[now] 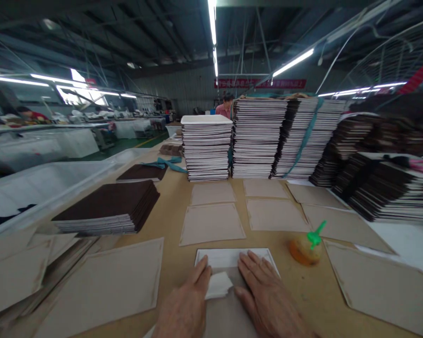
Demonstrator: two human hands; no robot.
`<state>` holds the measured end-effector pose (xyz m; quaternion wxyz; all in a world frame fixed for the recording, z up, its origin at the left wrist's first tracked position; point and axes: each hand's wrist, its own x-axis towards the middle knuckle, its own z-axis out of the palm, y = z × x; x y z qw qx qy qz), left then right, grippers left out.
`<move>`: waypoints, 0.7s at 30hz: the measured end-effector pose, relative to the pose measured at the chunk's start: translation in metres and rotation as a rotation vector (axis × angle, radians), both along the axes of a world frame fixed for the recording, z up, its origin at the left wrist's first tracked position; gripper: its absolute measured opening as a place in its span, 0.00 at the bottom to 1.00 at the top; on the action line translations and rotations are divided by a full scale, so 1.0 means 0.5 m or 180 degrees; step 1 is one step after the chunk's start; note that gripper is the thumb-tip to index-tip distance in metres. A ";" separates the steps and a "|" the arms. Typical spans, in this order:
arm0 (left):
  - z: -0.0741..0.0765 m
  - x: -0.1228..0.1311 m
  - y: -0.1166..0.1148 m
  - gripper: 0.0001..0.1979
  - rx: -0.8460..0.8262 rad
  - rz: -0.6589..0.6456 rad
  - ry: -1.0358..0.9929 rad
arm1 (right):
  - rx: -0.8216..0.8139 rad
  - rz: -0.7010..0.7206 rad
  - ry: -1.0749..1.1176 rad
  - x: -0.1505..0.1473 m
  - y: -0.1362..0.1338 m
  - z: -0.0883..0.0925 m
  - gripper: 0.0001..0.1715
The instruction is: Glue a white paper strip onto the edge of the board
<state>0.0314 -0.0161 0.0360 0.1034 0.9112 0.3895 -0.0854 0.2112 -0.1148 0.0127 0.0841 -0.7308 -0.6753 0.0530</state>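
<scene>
In the head view, a white-edged panel (225, 258) with a grey-beige sheet (229, 314) over it lies before me on the table. My left hand (185, 303) rests on its left side, slightly blurred. A small folded white piece (219, 285), cloth or paper, juts out from that hand's thumb side and seems gripped by it; the thumb is hidden. My right hand (264, 293) lies flat on the panel's right part, its fingers stretched toward the far white edge and its thumb apart, with nothing in it.
Beige sheets (213, 223) lie around the panel. At right stands an orange round container (303, 249) with a green top (315, 238). Dark brown panels (109, 204) are piled at left. Tall panel stacks (207, 150) line the back; a person (224, 108) is behind them.
</scene>
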 end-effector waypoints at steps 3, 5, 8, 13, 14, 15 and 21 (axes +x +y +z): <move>0.003 0.000 -0.007 0.39 -0.0041 -0.0068 0.0284 | -0.0039 0.0083 -0.0186 -0.003 0.000 -0.014 0.29; 0.007 0.001 -0.009 0.39 -0.0035 -0.0078 0.0361 | 0.0095 0.0199 -0.0387 -0.001 0.001 -0.026 0.28; 0.013 0.005 -0.008 0.39 -0.0102 -0.0031 0.0549 | 0.0580 0.0387 -0.0755 0.006 0.003 -0.046 0.26; 0.012 0.009 -0.009 0.38 -0.0022 0.0034 0.0508 | 0.1179 0.0530 -0.1165 0.012 0.005 -0.063 0.25; 0.009 0.008 -0.009 0.37 0.0005 0.0049 0.0467 | 0.1216 0.0534 -0.1197 0.012 0.005 -0.065 0.25; 0.006 0.006 -0.008 0.37 0.0004 0.0054 0.0429 | 0.1226 0.0535 -0.1213 0.011 0.004 -0.065 0.26; -0.016 0.000 0.002 0.37 -0.0087 0.0005 0.0216 | 0.0846 0.0446 -0.0956 0.005 0.003 -0.056 0.27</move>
